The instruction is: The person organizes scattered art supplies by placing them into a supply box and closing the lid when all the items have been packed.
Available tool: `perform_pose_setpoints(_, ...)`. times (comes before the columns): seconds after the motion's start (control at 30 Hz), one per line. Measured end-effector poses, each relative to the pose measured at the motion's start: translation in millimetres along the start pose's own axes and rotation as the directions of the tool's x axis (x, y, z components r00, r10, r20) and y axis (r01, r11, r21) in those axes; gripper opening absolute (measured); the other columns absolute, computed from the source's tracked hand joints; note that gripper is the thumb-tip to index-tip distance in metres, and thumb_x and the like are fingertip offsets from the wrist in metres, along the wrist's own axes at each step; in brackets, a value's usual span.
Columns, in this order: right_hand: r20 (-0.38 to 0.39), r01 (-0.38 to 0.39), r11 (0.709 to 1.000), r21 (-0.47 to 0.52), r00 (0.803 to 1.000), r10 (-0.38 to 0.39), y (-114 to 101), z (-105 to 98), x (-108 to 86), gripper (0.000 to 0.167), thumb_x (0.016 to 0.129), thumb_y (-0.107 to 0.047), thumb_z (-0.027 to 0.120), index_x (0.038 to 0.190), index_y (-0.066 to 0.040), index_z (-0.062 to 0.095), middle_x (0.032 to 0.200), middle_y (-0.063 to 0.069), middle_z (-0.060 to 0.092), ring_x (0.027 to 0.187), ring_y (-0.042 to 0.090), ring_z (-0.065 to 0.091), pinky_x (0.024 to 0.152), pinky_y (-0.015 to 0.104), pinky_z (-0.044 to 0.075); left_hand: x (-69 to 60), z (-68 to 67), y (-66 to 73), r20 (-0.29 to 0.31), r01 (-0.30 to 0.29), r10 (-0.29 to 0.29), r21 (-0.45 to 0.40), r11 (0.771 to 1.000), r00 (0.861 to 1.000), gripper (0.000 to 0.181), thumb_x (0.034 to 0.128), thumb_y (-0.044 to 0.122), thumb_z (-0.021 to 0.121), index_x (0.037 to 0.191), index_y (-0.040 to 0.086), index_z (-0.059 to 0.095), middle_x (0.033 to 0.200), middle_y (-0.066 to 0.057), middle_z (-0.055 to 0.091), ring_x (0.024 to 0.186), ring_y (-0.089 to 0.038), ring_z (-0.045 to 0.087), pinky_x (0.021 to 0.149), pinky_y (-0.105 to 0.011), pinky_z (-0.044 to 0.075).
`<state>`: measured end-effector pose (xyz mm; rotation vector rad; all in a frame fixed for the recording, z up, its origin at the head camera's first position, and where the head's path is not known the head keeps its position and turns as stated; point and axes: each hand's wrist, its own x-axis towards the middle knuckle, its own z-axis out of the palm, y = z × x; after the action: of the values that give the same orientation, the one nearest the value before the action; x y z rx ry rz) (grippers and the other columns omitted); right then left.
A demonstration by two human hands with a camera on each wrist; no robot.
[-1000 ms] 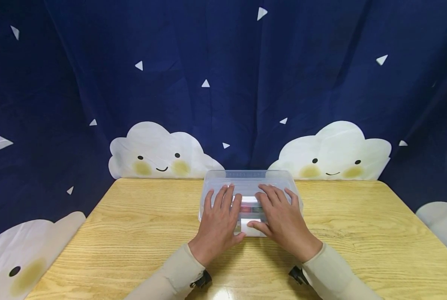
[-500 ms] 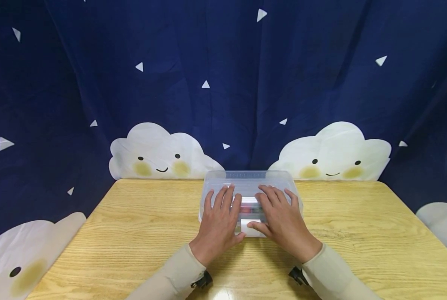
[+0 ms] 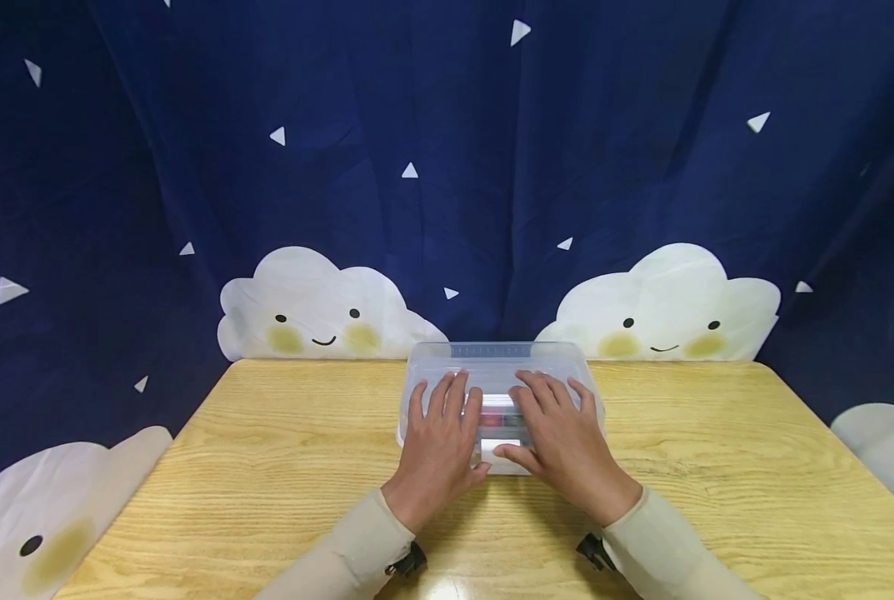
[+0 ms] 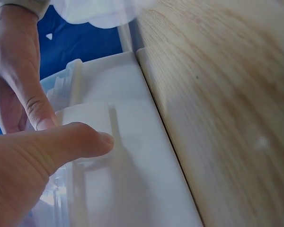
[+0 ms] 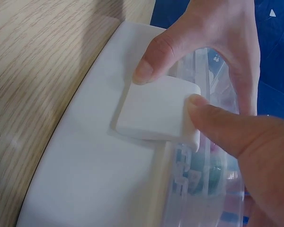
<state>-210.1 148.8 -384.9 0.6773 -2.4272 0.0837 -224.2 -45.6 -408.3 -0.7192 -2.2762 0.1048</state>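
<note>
A storage box with a see-through lid and a white base sits on the table. On its front is a white latch. My left hand lies on the left part of the lid, fingers spread, its thumb at the latch's left edge. Spread over the right part is my right hand, with its thumb touching the latch. In the left wrist view, the left thumb lies across the latch. A red item and dark shapes show dimly through the plastic; their kind is unclear.
The box stands near the far edge of the wooden table. Behind it hangs a dark blue curtain with white triangles and smiling clouds. Black straps show under both sleeves.
Both hands keep the same places on the box. The head view has shifted very slightly; nothing else has visibly moved.
</note>
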Motion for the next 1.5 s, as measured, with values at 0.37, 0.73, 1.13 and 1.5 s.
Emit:
perform_pose_setpoints(0.37, 0.003, -0.002, 1.0, -0.005, 1.0, 0.002, -0.3, 1.1, 0.6, 0.072, 0.075, -0.064, 0.068, 0.118, -0.007, 0.058, 0.134, 0.015, 0.052, 0.121, 0.033, 0.049, 0.097, 0.063, 0.032, 0.0, -1.3, -0.6, 0.009, 0.008, -0.008, -0.02, 1.0, 1.0, 0.103, 0.0514, 0.064, 0.083, 0.128, 0.003, 0.051, 0.139, -0.021, 0.048, 0.128, -0.036, 0.044, 0.101, -0.059, 0.033)
perform_pose_setpoints(0.73, 0.014, 0.001, 1.0, 0.0, 1.0, -0.001, 0.6, -0.6, 0.4, 0.07, 0.076, -0.063, 0.068, 0.118, -0.007, 0.058, 0.135, 0.015, 0.052, 0.122, 0.033, 0.048, 0.096, 0.064, 0.032, 1.6, -2.3, -1.6, -0.026, -0.004, 0.004, -0.011, 1.0, 1.0, 0.104, 0.0476, 0.065, 0.084, 0.126, 0.003, 0.053, 0.135, -0.021, 0.051, 0.125, -0.035, 0.046, 0.098, -0.058, 0.036)
perform_pose_setpoints(1.13, 0.006, 0.021, 1.0, 0.0, 1.0, -0.021, 0.2, -2.0, -0.9, 0.07, 0.077, -0.062, 0.068, 0.118, -0.006, 0.058, 0.135, 0.016, 0.052, 0.121, 0.034, 0.047, 0.095, 0.064, 0.033, 0.8, -4.8, -1.7, -0.035, -0.007, 0.005, -0.047, 0.999, 0.999, 0.101, 0.0484, 0.063, 0.085, 0.124, 0.004, 0.054, 0.134, -0.02, 0.051, 0.124, -0.036, 0.047, 0.097, -0.059, 0.036)
perform_pose_setpoints(1.5, 0.018, 0.026, 1.0, -0.006, 1.0, -0.025, 0.0, -3.7, -1.4, 0.07, 0.078, -0.061, 0.067, 0.119, -0.006, 0.057, 0.136, 0.016, 0.052, 0.121, 0.034, 0.048, 0.095, 0.063, 0.032, 1.1, -8.9, -3.3, -0.012, -0.014, 0.013, -0.073, 0.997, 1.0, 0.101, 0.0497, 0.063, 0.085, 0.125, 0.004, 0.053, 0.134, -0.02, 0.051, 0.124, -0.035, 0.047, 0.097, -0.058, 0.036)
